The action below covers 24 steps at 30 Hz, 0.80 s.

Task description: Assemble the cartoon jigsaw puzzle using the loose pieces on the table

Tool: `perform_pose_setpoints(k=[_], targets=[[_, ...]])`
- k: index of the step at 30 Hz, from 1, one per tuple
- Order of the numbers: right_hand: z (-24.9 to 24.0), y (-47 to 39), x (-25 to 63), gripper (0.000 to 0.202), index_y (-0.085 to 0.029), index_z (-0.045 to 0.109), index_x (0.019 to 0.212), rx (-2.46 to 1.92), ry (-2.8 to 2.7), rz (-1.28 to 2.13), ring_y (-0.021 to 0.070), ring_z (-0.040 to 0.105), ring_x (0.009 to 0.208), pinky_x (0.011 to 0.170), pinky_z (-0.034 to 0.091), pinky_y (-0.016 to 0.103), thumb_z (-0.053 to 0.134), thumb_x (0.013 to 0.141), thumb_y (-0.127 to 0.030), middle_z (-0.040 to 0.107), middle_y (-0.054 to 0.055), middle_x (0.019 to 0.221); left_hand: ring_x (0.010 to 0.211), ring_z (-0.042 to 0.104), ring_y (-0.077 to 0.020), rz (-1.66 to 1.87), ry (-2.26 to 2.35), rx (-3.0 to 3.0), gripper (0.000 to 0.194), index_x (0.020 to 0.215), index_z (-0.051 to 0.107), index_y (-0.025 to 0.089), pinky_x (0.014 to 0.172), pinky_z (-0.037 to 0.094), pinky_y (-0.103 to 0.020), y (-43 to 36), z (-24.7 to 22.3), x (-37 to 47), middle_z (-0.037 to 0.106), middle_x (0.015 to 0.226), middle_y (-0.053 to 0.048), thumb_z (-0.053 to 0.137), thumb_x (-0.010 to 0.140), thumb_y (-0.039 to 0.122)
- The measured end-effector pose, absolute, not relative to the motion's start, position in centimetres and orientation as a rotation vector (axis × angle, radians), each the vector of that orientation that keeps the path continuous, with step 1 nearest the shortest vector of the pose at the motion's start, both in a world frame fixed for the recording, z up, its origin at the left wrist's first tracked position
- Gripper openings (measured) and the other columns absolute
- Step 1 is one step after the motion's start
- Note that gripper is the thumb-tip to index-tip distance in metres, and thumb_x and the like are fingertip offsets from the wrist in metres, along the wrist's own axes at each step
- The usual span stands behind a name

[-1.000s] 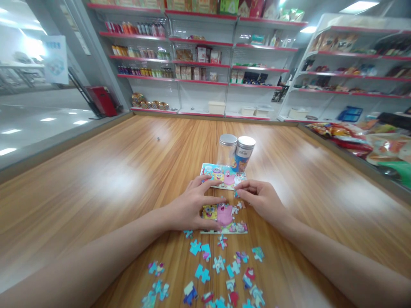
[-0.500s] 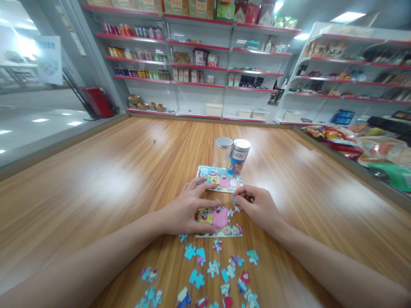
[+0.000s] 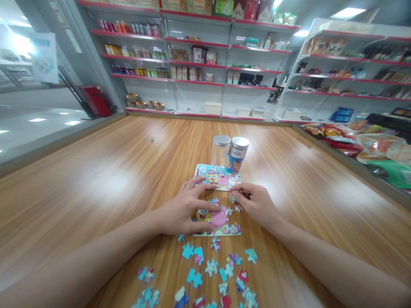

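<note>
While the left hand point(image 3: 183, 210) spreads its fingers over the partly joined yellow-and-pink cardboard jigsaw point(image 3: 218, 220) on the brown wooden worktop point(image 3: 112, 171), the right hand point(image 3: 260, 204) seems to pinch a small blue cardboard piece point(image 3: 233, 199) near its far right corner, a step calling for light, precise fingertips.

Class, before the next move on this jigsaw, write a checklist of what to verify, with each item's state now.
1. Partly built puzzle fully visible: not ok, left hand partly covers it.
2. Piece at the right hand firmly gripped: cannot tell.
3. Reference picture unobstructed: not ok, left fingers overlap it.
4. Loose pieces spread out singly: not ok, some touch or overlap.
5. Clear jar and printed can lidded: ok.
</note>
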State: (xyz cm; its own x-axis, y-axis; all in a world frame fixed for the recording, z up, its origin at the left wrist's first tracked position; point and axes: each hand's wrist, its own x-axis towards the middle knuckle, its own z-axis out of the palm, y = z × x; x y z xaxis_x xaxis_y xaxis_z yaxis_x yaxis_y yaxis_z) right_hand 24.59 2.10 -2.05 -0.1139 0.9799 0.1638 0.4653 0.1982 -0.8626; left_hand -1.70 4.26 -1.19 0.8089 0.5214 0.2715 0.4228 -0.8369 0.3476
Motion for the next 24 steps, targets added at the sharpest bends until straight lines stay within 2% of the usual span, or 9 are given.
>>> perform_pose_setpoints(k=[6,11,16,24], targets=[[-1.98,1.98,24.57,0.016,-0.018,0.075,0.086,-1.407,-1.741,0.743,0.0144,0.060,0.055,0.054,0.044,0.025,0.063,0.086,-0.029,0.065,0.000,0.062,0.145,0.027,-0.0407,0.512,0.723,2.725,0.043,0.122,0.072,0.040,0.119,0.026,-0.065,4.18,-1.00,-1.63,0.046,0.151,-0.006,0.074,0.083,0.058],[-1.86,1.88,24.49,0.021,-0.018,0.077,0.093,-1.402,-1.750,0.730,0.0142,0.059,0.054,0.053,0.045,0.025,0.060,0.088,-0.029,0.067,0.000,0.063,0.144,0.029,-0.0398,0.489,0.722,2.734,0.042,0.123,0.072,0.041,0.118,0.026,-0.064,4.13,-0.82,-1.65,0.045,0.150,-0.006,0.072,0.085,0.058],[-2.17,1.88,24.64,0.019,-0.019,0.077,0.092,-1.404,-1.799,0.684,0.0162,0.063,0.060,0.058,0.048,0.026,0.063,0.088,-0.030,0.069,0.001,0.067,0.144,0.030,-0.0396,0.491,0.712,2.737,0.042,0.123,0.072,0.039,0.118,0.026,-0.064,4.15,-0.71,-1.49,0.046,0.150,-0.006,0.073,0.085,0.057],[-2.31,1.97,24.73,0.019,-0.020,0.077,0.092,-1.422,-1.858,0.632,0.0156,0.062,0.059,0.055,0.045,0.025,0.060,0.089,-0.029,0.070,0.001,0.068,0.144,0.030,-0.0392,0.501,0.705,2.723,0.043,0.122,0.073,0.037,0.121,0.022,-0.064,4.20,-0.84,-1.59,0.047,0.150,-0.007,0.074,0.084,0.056]])
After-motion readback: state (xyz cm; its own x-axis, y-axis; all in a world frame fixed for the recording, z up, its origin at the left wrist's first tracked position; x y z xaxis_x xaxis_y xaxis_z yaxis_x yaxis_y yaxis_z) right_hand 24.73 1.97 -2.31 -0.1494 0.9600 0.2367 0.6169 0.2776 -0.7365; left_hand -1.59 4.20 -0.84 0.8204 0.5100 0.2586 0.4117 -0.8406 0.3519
